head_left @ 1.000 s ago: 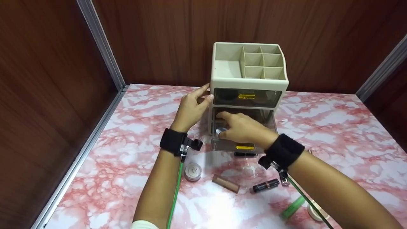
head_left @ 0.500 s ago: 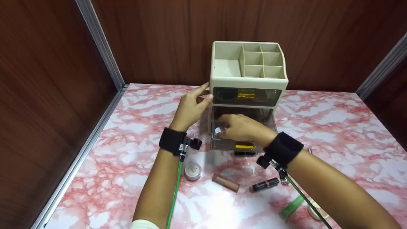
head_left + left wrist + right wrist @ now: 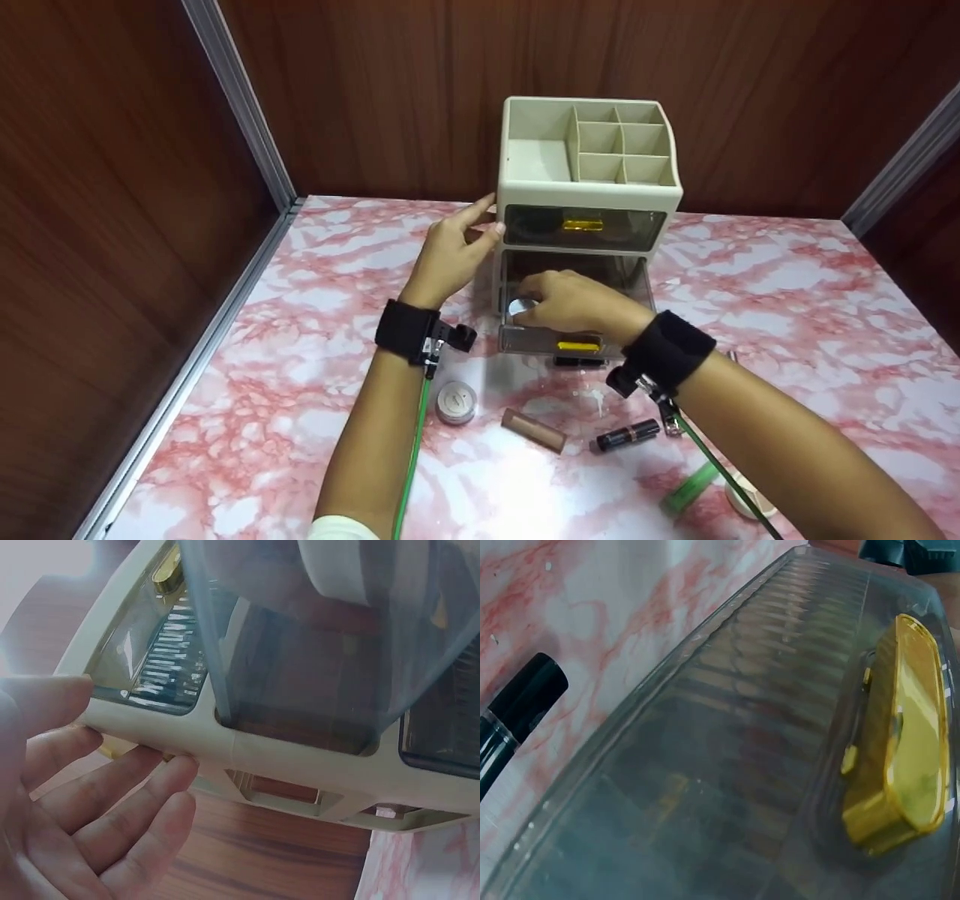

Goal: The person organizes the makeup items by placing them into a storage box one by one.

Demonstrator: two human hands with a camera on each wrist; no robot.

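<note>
A cream organizer [image 3: 589,193] stands at the back with its lower smoky clear drawer [image 3: 534,342] pulled out. Inside that drawer, my right hand [image 3: 576,301] pinches a small round container with a pale top [image 3: 520,307] between thumb and fingers. Through the drawer's plastic, the left wrist view shows the container's white side [image 3: 334,570]; the rest is hidden. My left hand [image 3: 450,255] touches the organizer's left side, thumb near the front edge, fingers extended. The drawer's gold handle [image 3: 915,735] fills the right of the right wrist view, where my right hand is mostly hidden.
On the marbled table lie a round jar [image 3: 456,403], a brown tube [image 3: 533,430], a black lipstick [image 3: 628,435], a green tube [image 3: 690,489] and a cream round item [image 3: 750,498]. Another black tube [image 3: 580,361] sits under the drawer's front. Wooden panels enclose the back and sides.
My right hand's fingers have curled in closer around the pale-topped container inside the drawer. The left hand stays against the organizer, and the drawer remains pulled out.
</note>
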